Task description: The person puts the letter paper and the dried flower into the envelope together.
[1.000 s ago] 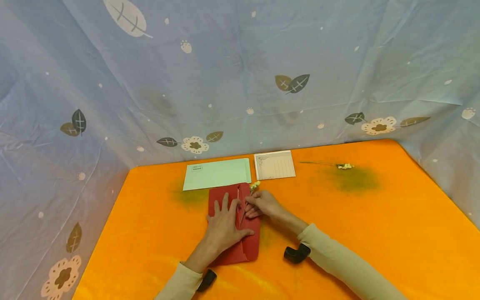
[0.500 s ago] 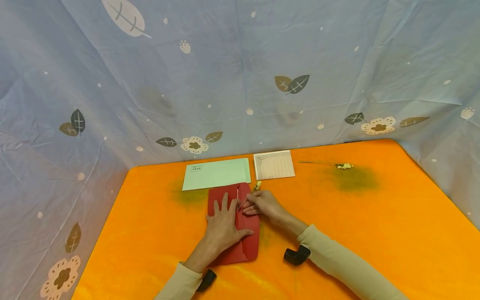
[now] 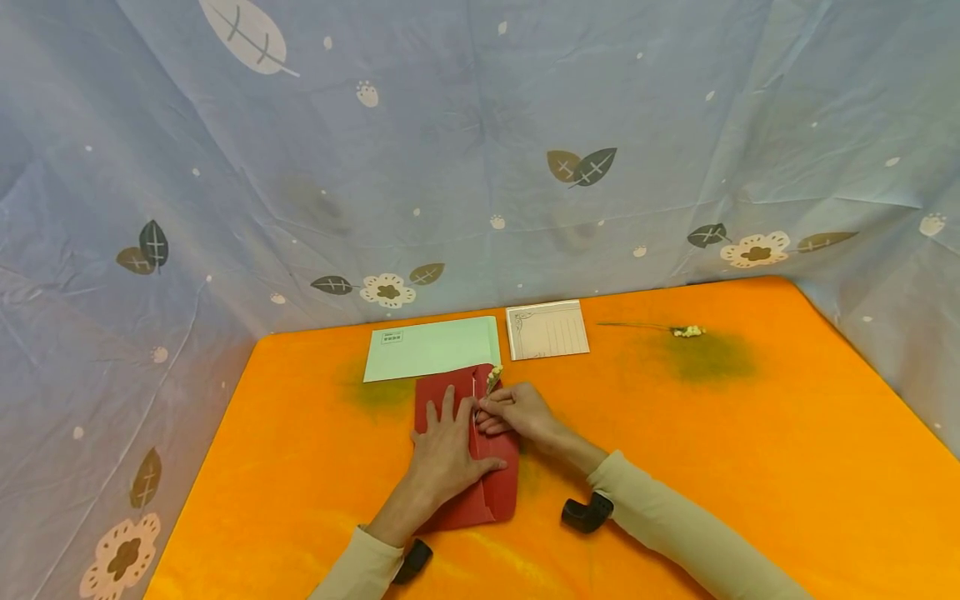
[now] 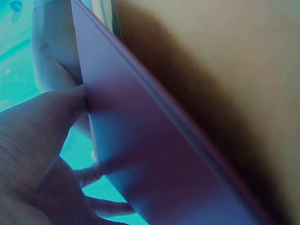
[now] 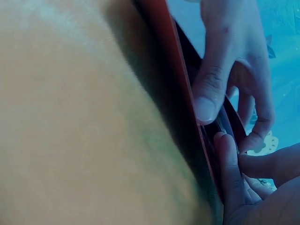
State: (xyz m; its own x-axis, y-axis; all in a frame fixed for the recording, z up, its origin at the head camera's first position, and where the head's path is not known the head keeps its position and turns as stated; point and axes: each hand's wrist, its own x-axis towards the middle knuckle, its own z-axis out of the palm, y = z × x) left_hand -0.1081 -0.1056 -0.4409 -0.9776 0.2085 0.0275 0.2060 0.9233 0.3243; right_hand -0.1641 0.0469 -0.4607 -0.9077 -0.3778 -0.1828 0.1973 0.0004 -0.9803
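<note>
A red envelope [image 3: 502,492] lies on the orange cloth with its flap side up and its opening facing right. My left hand [image 3: 441,457] rests on it with spread fingers, the thumb across the flap. In the right wrist view the left thumb [image 5: 206,108] presses inside the gap of the opening. My right hand [image 3: 517,414] pinches the stem of a small pale yellow flower [image 3: 494,377] at the opening's edge. The blossom points away, over the envelope's far right corner. The stem's lower end is hidden by the fingers and envelope.
Behind the red envelope lies a pale green envelope [image 3: 427,350]. To its right are a stack of lined cards [image 3: 551,332] and a second yellow flower [image 3: 686,332] with a long stem. A patterned blue-grey curtain [image 3: 480,150] encloses the table's back and sides.
My right hand has shifted slightly left with the flower, whose blossom swung upright and then left over the envelope's corner. The left hand has stayed in place.
</note>
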